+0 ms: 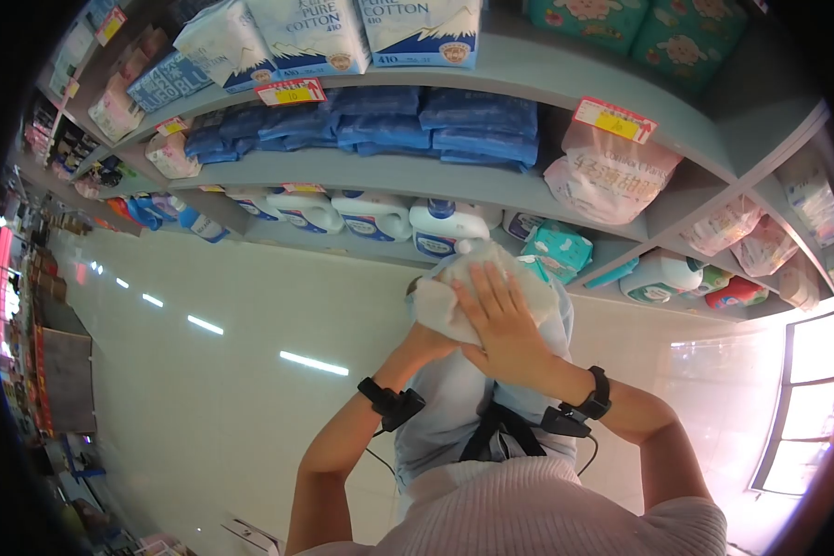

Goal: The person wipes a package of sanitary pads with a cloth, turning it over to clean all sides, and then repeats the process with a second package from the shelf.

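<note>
- Left hand (431, 343): under the near-left side of the white bundle (438, 309), fingers hidden; I cannot tell how tightly they curl.
- Right hand (502, 334): laid flat on top, fingers extended, not closed round it. Bundle at frame centre, over the lap. My worry: soft stuff, uneven pressure, so it could squash, fold or slide out leftward.
- Right palm hides much of the bundle from me; a slip beneath it could go unseen.
- Wrist units, left (394, 404) and right (567, 421): a loose cable hangs by each. Either could snag on clothing if an arm swings wide.
- Just beyond, upper centre: white bottle (435, 222) and green pack (558, 248) on the lowest shelf. A forward shove could knock them, given so little room.
- Upper right: pinkish pack (612, 181) bulges at the shelf front; a raised arm might catch it.
- Pale floor (232, 296), left: looks glossy; a dropped bundle may skid.
</note>
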Available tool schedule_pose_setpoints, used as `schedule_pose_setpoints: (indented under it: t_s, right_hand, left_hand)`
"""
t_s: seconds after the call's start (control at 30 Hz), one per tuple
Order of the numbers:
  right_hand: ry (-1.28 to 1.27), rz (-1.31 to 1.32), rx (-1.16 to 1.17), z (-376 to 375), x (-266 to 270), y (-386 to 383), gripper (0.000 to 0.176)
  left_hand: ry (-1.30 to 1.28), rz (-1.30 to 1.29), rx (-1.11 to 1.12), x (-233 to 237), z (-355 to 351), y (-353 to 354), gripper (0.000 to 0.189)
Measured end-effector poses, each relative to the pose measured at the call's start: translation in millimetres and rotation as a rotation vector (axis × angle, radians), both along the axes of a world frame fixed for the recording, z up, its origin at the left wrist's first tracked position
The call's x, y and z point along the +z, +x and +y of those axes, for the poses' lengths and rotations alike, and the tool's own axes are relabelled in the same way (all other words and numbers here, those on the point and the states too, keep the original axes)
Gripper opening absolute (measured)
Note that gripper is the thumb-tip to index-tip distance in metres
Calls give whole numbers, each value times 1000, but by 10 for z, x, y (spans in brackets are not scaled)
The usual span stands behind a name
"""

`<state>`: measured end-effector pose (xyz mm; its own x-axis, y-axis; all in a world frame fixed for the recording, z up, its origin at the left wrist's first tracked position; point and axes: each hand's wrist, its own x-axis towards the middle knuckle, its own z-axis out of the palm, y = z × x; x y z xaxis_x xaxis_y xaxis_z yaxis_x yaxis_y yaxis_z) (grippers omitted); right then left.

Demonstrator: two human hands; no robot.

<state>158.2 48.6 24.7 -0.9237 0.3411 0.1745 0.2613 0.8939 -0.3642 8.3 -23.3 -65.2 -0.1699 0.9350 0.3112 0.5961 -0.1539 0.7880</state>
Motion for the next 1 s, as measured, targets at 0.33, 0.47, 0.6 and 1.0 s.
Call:
schedule_pose_setpoints:
  t_s: [0.33, 0.47, 0.6, 1.0]
  right_hand:
    - [-72, 124, 39, 355, -37, -56, 56]
    - [-215, 91, -32, 534, -66, 87, 48]
    - [-189, 80, -137, 598, -16, 224, 49]
    - [-107, 84, -22, 275, -33, 273, 60]
  left_hand:
    - [-248, 86, -121, 212, 59, -92, 72]
    - [-228, -535, -49, 316, 115, 40, 82]
    - [-175, -526, -9, 436, 108, 67, 90]
    - [-211, -439, -38, 226, 58, 9, 100]
